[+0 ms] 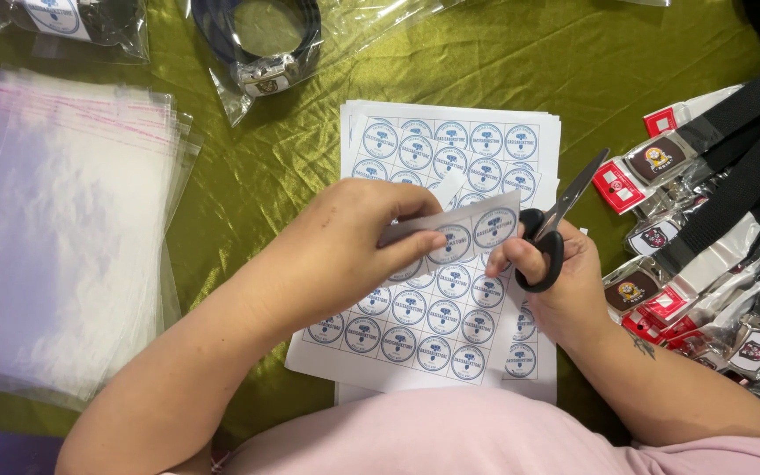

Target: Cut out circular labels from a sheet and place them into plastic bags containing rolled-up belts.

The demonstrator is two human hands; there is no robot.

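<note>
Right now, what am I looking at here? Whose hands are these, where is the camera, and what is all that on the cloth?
No machine here: a person wears a camera on the head, looking down at their own hands. The left hand pinches a cut strip of round stickers. The right hand holds black scissors, blades open. Beneath lie printed sticker sheets on a green cloth. Left is a stack of clear bags; right, black belts with picture buckles.
</note>
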